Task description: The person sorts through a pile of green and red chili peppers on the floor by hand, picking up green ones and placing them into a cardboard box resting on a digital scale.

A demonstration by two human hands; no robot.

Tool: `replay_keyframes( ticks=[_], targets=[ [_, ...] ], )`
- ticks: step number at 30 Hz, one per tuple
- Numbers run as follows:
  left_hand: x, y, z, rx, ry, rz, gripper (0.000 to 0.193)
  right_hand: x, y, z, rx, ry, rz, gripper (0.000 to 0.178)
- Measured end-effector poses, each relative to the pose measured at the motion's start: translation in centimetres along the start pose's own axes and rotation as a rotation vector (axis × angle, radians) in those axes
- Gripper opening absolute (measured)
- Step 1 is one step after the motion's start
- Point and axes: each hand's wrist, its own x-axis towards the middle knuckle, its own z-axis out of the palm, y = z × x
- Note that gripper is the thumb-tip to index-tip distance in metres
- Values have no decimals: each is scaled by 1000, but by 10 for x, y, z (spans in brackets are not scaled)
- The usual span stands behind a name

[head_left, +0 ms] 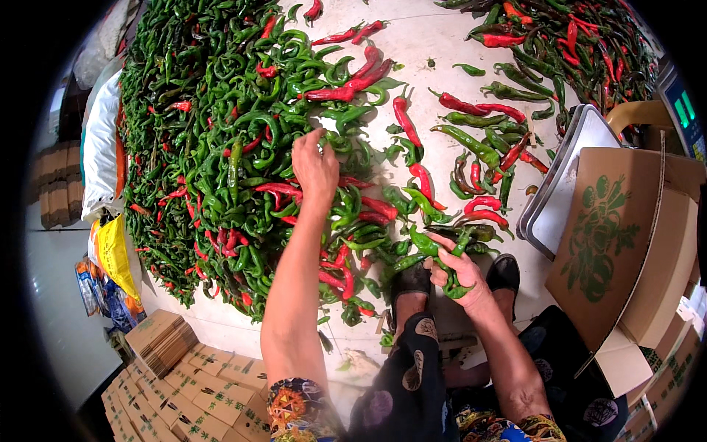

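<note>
A large heap of green chili peppers (213, 96), with red ones mixed in, covers the floor on the left. My left hand (315, 168) reaches over the heap's right edge, its fingers curled down among the peppers. What they pinch, if anything, is hidden. Lower on the right, my right hand (460, 276) is closed around several green chili peppers (423, 241) that stick out between the thumb and fingers. Loose red chili peppers (406, 121) and green ones lie on the pale floor between the heap and a looser spread on the right.
At the right stand a metal-topped scale (571, 173) with a lit display (683, 110) and an open cardboard box (596, 236). A second pile of darker mixed peppers (589, 44) lies far right. Flattened cartons (199, 390) and white sacks (103, 147) line the left. My shoes (504, 272) are beside the peppers.
</note>
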Motion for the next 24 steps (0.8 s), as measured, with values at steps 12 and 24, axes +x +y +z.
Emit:
replay_keyframes(
  ticks=[12, 24],
  targets=[
    [16, -23, -18, -268, -400, -207, 17, -10, -7, -13, 18, 187, 12, 17],
    [-21, -5, -13, -446, -318, -438, 27, -11, -7, -13, 17, 39, 25, 23]
  ],
)
